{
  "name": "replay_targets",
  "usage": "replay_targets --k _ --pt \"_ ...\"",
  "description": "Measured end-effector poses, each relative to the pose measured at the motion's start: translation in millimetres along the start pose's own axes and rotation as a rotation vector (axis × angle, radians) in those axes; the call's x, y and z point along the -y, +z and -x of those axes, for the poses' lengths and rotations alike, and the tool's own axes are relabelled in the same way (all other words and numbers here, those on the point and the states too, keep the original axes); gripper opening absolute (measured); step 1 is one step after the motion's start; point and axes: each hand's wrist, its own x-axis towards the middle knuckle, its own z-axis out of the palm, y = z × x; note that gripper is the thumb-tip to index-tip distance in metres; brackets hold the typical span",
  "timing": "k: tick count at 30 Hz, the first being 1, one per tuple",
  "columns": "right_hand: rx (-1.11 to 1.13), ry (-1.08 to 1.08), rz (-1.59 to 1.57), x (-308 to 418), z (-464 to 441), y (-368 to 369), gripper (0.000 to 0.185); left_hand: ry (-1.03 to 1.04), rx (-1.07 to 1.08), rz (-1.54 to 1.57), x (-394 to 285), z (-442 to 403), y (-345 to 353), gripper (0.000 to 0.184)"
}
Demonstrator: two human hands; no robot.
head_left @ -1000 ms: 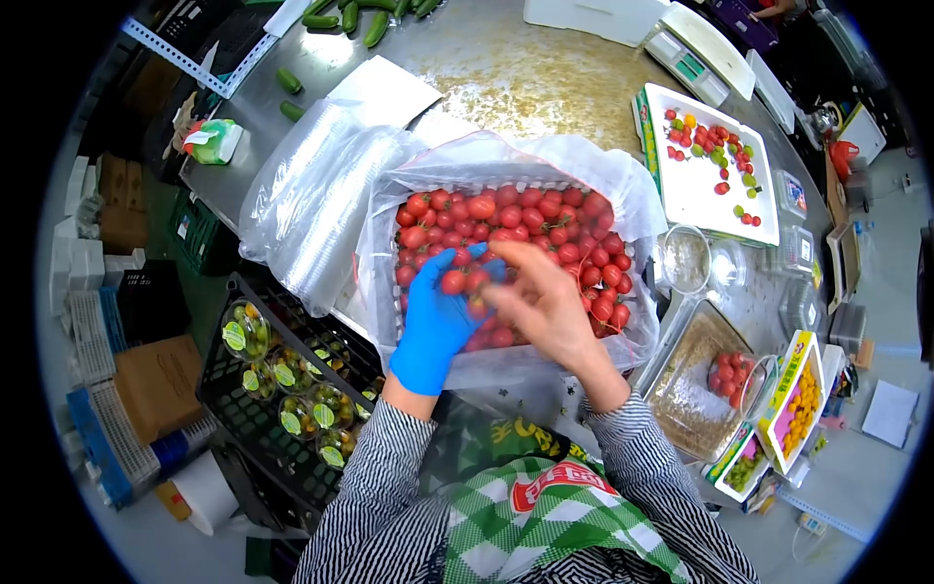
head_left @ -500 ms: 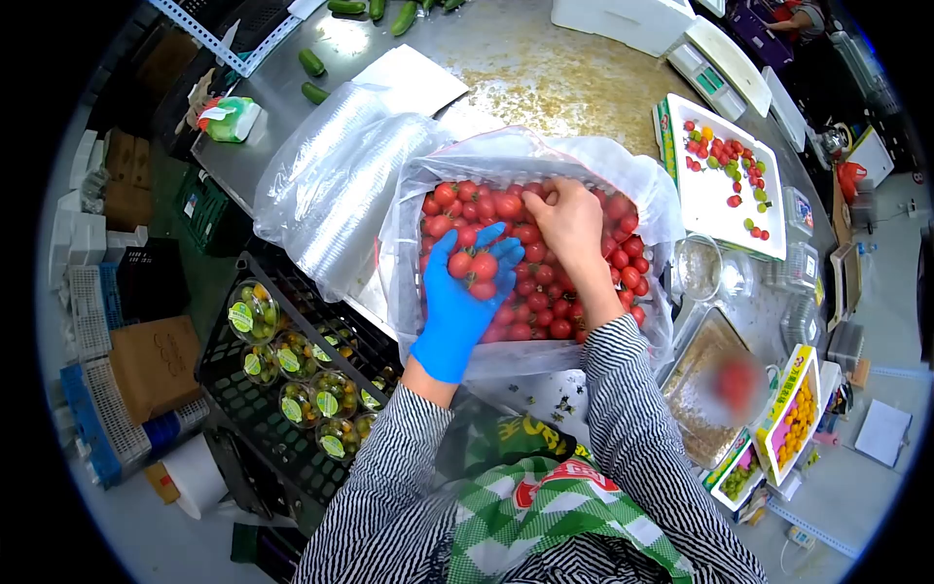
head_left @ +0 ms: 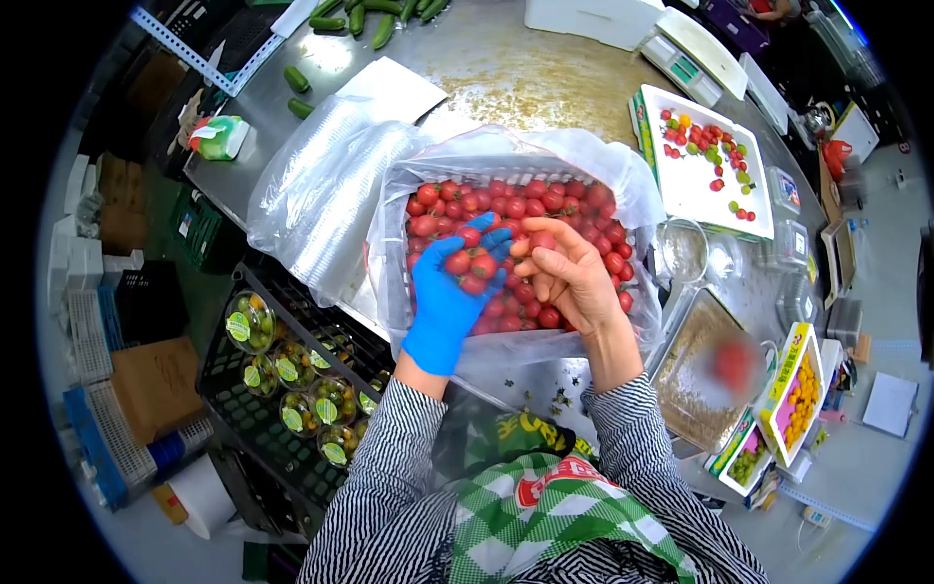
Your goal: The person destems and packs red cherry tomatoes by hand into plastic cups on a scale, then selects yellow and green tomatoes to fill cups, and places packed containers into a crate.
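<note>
Red cherry tomatoes (head_left: 540,200) fill a crate lined with a translucent plastic bag (head_left: 389,209). Over the crate's near left part, my left hand (head_left: 449,292), in a blue glove, is palm up with its fingers curled round several tomatoes (head_left: 473,263). My bare right hand (head_left: 576,277) is just beside it, pinching one tomato (head_left: 541,239) between thumb and fingers. The two hands are close together above the crate.
Clear sleeves of stacked containers (head_left: 326,195) lie left of the crate. A black crate (head_left: 282,428) holds labelled tubs. At right are a white tray (head_left: 689,190), a metal tray (head_left: 696,389) and a scale (head_left: 681,63). Part of another person (head_left: 769,10) shows at top right.
My right hand has come back from the far side of the crate toward my left hand, now with a tomato in its fingers. My left hand still cradles tomatoes.
</note>
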Motion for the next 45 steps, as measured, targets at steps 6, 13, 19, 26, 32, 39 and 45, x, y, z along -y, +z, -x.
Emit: replay_targets --k 6,13,19,26,32,39,45 --pt "0.106 -0.042 0.065 0 26 -3 0.031 -0.016 -0.086 -0.133 2 13 20 0.048" --pt "-0.01 -0.084 0.06 -6 62 -2 0.069 -0.112 -0.031 0.001 35 28 23 0.049" --pt "-0.151 -0.066 -0.057 2 95 -1 0.047 -0.116 -0.021 0.218 69 47 44 0.044" --pt "-0.117 -0.209 -0.19 22 155 -9 0.048 -0.171 -0.04 0.188 115 53 64 0.044" --pt "-0.143 -0.299 -0.027 39 209 -26 0.037 -0.218 -0.065 0.091 163 58 91 0.041" --pt "-0.272 -0.347 -0.147 44 248 -54 0.017 -0.314 -0.04 0.026 201 59 104 0.04" --pt "-0.204 -0.329 -0.299 52 268 -73 0.045 -0.331 -0.087 0.046 222 65 115 0.04"
